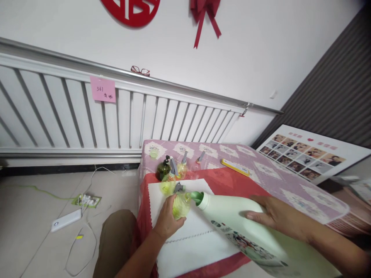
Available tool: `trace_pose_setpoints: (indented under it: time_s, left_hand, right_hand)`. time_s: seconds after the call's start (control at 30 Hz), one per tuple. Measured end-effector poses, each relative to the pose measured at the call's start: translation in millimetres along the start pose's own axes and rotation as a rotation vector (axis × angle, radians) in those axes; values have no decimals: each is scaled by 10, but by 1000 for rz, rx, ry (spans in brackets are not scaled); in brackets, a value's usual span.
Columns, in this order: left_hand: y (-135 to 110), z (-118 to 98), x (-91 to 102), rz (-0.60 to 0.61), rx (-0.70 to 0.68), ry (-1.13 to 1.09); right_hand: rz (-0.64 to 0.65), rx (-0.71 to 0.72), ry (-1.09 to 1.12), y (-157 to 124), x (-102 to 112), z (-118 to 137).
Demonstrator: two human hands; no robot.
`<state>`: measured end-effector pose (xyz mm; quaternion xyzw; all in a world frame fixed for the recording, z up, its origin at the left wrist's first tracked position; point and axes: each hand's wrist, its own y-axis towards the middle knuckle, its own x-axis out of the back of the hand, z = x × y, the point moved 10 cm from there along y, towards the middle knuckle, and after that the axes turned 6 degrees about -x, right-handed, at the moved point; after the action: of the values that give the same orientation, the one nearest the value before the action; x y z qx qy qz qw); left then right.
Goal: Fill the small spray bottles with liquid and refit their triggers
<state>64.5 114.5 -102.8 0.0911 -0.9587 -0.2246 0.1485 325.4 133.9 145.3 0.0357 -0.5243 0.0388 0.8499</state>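
Observation:
My left hand [167,221] is wrapped round a small clear bottle of yellow-green liquid [181,204] standing on a white cloth [191,243]. My right hand [271,216] grips the body of a large pale green jug [246,227], which is tilted so that its green spout [197,197] touches the small bottle's mouth. Just behind stand several more small bottles [171,170], one dark green, some with grey spray tops.
The low table has a red cloth [228,179] over a pink patterned one [292,189]. A yellow flat case [235,167] lies further back. A photo board [304,152] leans at the right. A power strip [87,200], a white box and cables lie on the floor at the left.

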Motion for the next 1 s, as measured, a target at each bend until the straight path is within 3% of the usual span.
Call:
trace_pose_setpoints:
  time_s: [0.07, 0.1, 1.0]
  left_hand:
    - [6, -11, 6, 0, 0, 4]
    - [9, -18, 8, 0, -1, 5]
    - [18, -61, 16, 15, -20, 27]
  right_hand:
    - [255, 55, -105, -28, -251, 40]
    - [320, 69, -154, -40, -311, 39]
    - [333, 77, -354, 84, -194, 274]
